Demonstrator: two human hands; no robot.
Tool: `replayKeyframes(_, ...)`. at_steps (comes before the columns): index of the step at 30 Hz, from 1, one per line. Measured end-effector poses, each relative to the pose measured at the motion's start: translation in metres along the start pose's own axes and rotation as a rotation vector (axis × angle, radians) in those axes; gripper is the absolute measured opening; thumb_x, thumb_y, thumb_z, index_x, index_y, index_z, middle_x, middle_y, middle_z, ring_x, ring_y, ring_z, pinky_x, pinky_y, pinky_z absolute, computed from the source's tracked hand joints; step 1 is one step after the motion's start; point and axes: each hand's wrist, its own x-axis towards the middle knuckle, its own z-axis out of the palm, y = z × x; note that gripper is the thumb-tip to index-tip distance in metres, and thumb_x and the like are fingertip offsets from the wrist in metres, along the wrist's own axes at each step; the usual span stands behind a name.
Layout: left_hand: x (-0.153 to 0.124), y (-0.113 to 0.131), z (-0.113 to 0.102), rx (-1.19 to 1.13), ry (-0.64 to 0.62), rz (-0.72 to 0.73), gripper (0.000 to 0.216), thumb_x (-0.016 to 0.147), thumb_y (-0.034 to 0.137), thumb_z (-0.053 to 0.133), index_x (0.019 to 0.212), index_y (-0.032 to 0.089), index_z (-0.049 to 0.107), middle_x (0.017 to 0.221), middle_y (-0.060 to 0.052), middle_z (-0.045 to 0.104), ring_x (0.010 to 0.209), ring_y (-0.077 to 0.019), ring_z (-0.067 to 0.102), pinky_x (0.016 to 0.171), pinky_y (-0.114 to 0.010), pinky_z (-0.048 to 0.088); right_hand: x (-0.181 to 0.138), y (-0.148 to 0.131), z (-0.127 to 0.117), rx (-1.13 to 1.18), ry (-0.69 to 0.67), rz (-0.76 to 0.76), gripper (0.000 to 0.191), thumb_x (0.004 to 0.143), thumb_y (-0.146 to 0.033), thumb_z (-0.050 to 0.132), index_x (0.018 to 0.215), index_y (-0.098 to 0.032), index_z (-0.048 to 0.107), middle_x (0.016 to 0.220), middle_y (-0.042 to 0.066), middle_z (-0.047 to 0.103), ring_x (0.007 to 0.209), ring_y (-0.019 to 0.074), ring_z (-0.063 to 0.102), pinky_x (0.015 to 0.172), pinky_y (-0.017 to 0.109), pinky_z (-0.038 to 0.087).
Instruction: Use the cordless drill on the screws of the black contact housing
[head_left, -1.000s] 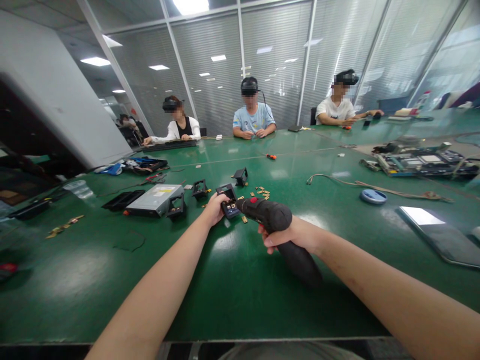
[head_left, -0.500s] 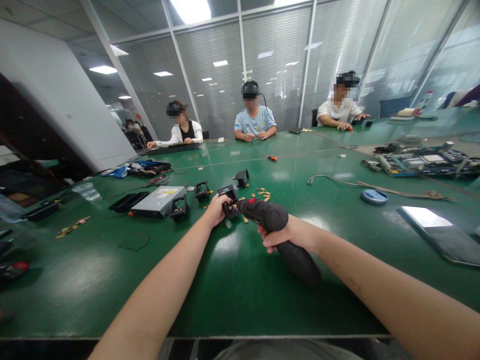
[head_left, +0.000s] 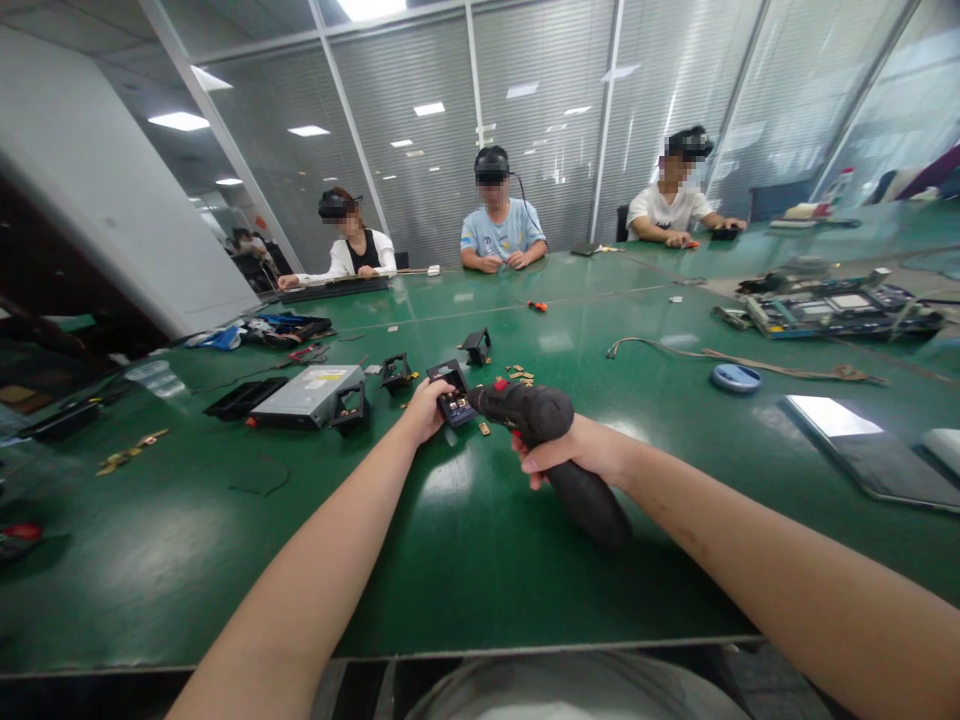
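Note:
My left hand [head_left: 424, 408] grips the left side of a small black plastic housing [head_left: 454, 400] with brass-coloured contacts inside it. In my right hand [head_left: 553, 450] is a black cordless screwdriver [head_left: 544, 412], my fingers wrapped round its handle. The tool's nose points left at the housing; I cannot tell whether its tip touches a screw. Brass-coloured metal pieces [head_left: 519, 374] lie just beyond the tool. Similar black housings [head_left: 475, 346] stand behind and to the left of my left hand.
A silver disc drive [head_left: 307, 396] sits left on the green table [head_left: 420, 590]. To the right are a blue round lid [head_left: 736, 378], a tablet-like slab [head_left: 862, 450], a flat cable [head_left: 780, 364] and circuit boards [head_left: 840, 306]. Several people sit across the table, one in light blue [head_left: 504, 238].
The whole view has shifted slightly, with things sitting a little higher and further left. The housing appears tilted a bit differently, showing more of its inside. Both hands keep their holds.

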Motion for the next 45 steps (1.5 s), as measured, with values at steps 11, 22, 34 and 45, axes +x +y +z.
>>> replayKeyframes(11,0.0005,-0.0001,-0.0007,0.003,-0.012,-0.005,0.044,0.052,0.018,0.077,0.091,0.021,0.056,0.075,0.000,0.065,0.065,-0.0214,0.066,0.063,-0.036,0.058,0.0039,0.0079,-0.0052,-0.028,-0.023,-0.033,0.041,0.056,-0.017,0.090,0.089,-0.019,0.066,0.073,-0.003,0.067,0.055,0.0168,0.069,0.053,0.028,0.054)
replayKeyframes(22,-0.0007,-0.0003,0.0022,-0.002,0.014,0.009,0.044,0.051,0.016,0.077,0.089,0.021,0.055,0.074,0.001,0.062,0.065,-0.0192,0.064,0.064,-0.032,0.055,0.0037,0.0073,-0.0032,-0.031,-0.011,-0.042,0.038,0.055,-0.016,0.090,0.085,-0.017,0.067,0.072,-0.002,0.068,0.054,0.0174,0.070,0.051,0.028,0.054)
replayKeyframes(34,-0.0026,0.0007,0.0021,0.008,0.007,0.008,0.042,0.052,0.016,0.077,0.089,0.021,0.056,0.075,0.000,0.065,0.066,-0.0202,0.065,0.065,-0.035,0.057,0.0021,0.0048,-0.0008,-0.011,-0.012,-0.032,0.040,0.054,-0.015,0.090,0.087,-0.017,0.067,0.071,-0.004,0.067,0.053,0.0165,0.069,0.051,0.027,0.055)
replayKeyframes(45,-0.0016,0.0004,0.0024,0.005,0.010,0.011,0.042,0.052,0.016,0.077,0.089,0.021,0.057,0.074,0.000,0.065,0.067,-0.0209,0.066,0.064,-0.035,0.058,0.0021,0.0049,-0.0003,-0.018,0.009,-0.020,0.039,0.052,-0.016,0.090,0.083,-0.017,0.066,0.073,-0.003,0.068,0.053,0.0171,0.069,0.051,0.028,0.053)
